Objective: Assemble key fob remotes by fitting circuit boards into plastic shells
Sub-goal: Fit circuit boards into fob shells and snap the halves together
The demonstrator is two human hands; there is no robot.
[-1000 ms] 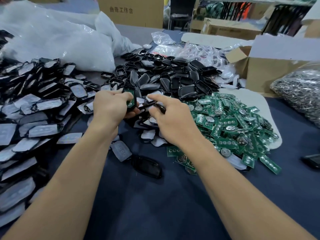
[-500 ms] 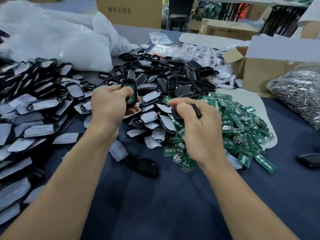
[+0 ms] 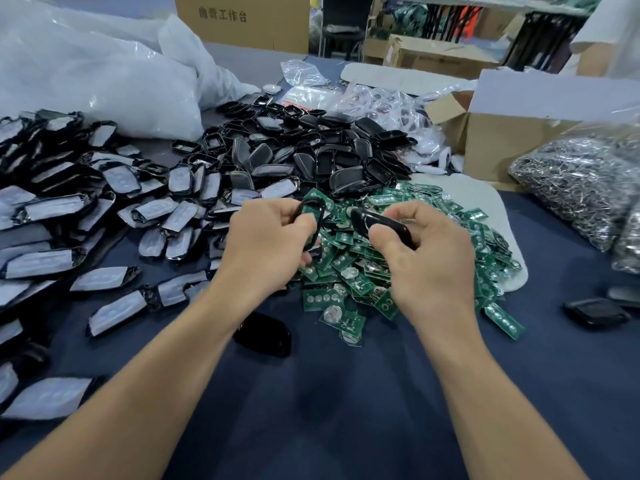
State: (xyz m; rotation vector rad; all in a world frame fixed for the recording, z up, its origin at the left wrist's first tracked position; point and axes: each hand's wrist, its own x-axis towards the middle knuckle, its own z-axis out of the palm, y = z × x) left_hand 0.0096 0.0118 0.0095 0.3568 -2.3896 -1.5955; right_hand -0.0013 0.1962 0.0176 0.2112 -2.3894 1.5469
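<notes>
Head view: left hand [image 3: 266, 244] is gripping a shell frame [image 3: 316, 216]; right hand [image 3: 429, 261] is pinching a cover [image 3: 381, 224]. Closing is likely requiring edge alignment.

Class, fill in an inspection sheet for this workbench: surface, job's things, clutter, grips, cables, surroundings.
Surface: dark blue table.
Job's things: heap of green boards; heap of black shells; film-covered shells at left.
Clutter: white plastic bags; bag of metal parts; loose shell by the left arm.
Grips: left grip holds a black frame; right grip holds a glossy shell.
Cables: nothing seen.
Surroundings: cardboard boxes, shelving behind.
</notes>
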